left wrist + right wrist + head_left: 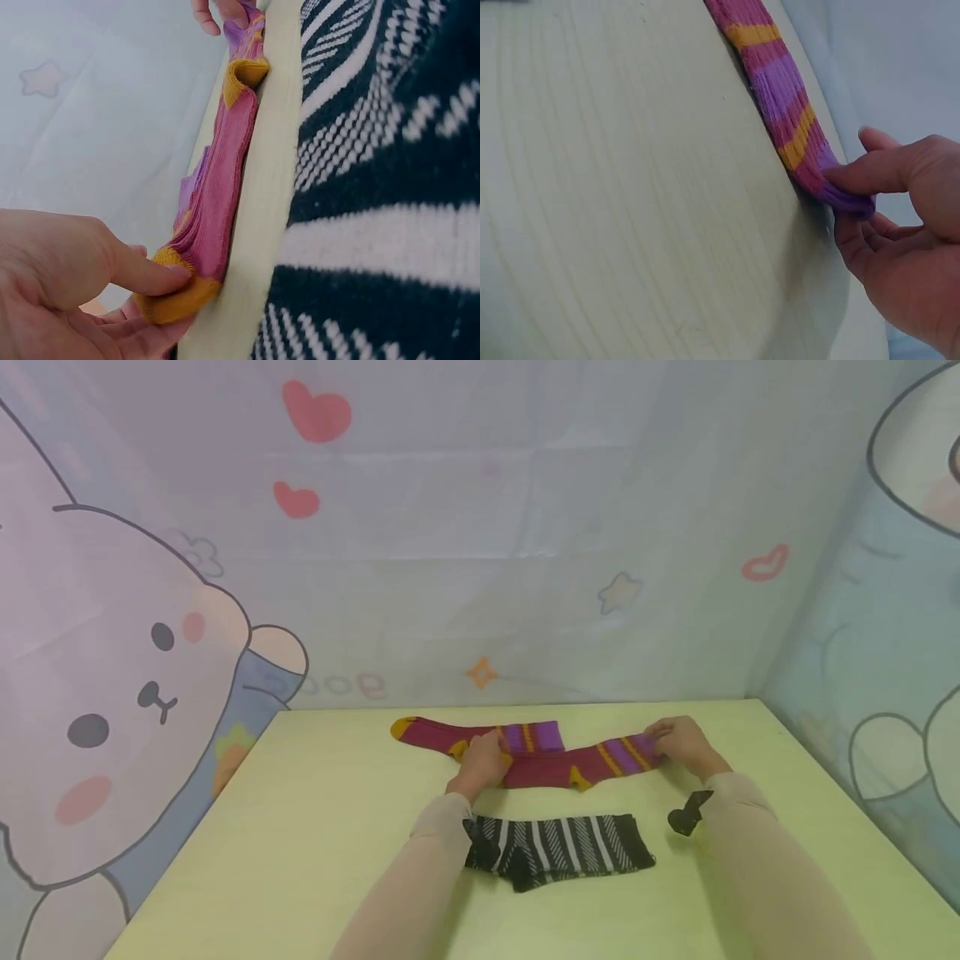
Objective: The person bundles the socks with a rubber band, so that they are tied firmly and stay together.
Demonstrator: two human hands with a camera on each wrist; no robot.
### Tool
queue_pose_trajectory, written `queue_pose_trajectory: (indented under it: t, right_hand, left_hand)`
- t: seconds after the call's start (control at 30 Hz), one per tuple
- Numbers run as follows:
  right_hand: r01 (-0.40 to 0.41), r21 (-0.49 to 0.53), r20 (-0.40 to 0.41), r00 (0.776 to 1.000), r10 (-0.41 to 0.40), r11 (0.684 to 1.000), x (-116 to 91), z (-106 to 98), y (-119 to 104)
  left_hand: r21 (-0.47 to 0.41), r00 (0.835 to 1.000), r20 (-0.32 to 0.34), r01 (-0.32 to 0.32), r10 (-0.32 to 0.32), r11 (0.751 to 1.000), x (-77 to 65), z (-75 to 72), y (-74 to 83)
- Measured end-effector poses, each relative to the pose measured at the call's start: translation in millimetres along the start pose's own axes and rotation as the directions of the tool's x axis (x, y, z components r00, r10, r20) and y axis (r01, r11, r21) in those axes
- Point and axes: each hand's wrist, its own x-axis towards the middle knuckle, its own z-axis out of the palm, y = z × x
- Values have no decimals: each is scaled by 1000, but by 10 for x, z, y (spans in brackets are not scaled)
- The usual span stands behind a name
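A maroon sock [543, 770] with a mustard heel and toe and purple stripes stretches between both hands. My left hand [482, 763] pinches its mustard toe [180, 300] between thumb and fingers. At the other end, my right hand [684, 747] pinches the purple cuff [847, 201], thumb on top and fingers beneath. A matching maroon sock [427, 733] lies just behind, its toe to the left; the held sock and left hand partly cover it. Nearer to me lie black-and-white patterned socks [577, 845], partly hidden by the left wrist.
All the socks are on a pale yellow table [300, 843]. Along its back edge hangs a cloth backdrop [450, 568] printed with hearts and cartoon animals, which continues along the right side. A black strap piece [688, 814] hangs at the right wrist.
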Motion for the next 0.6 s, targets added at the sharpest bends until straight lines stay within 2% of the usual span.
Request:
queue_pose_trajectory:
  t: [0.1,0.23,0.4,0.6]
  right_hand:
    - [-36,80,6,999,36,996,3,-8,44]
    - [-86,133,34,996,82,987,-5,-42,37]
    - [-125,98,92,989,116,987,-34,-83,-19]
    - [-100,79,110,990,91,992,-80,-100,-82]
  left_hand:
    - [-1,999,-23,-29,29,1000,6,1,-6]
    - [-13,996,-63,-56,55,998,20,-1,-10]
    - [-29,996,-76,-53,50,998,27,-3,6]
    - [-122,999,-49,-25,19,992,-1,-22,21]
